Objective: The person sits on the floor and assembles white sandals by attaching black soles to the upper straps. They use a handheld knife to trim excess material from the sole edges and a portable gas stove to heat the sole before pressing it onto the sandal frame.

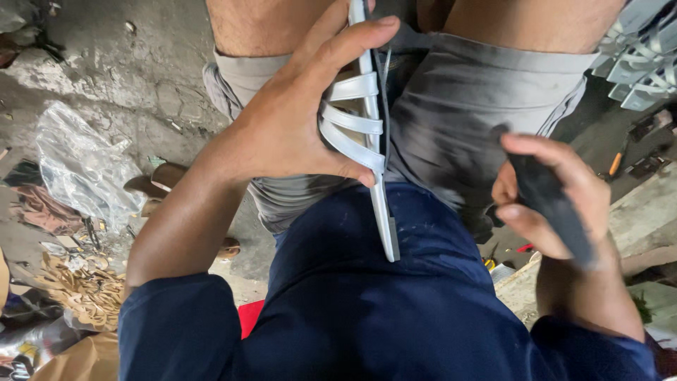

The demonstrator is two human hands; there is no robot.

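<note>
Head view, looking down over a dark blue shirt (367, 296) and grey shorts (465, 120) to a cracked concrete floor (113, 63). A clear plastic bag (81, 166) lies on the floor at left, above a heap of tan cut-outs (84, 289). The white strappy sandal (367, 134) stands on edge over the lap, sole toward the right. The left hand (296, 120) is clamped on it, fingers across the straps. More white sandals (638, 60) are stacked at upper right. The right hand (557, 197), apart from the sandal, is closed around a dark flat tool (553, 201).
</note>
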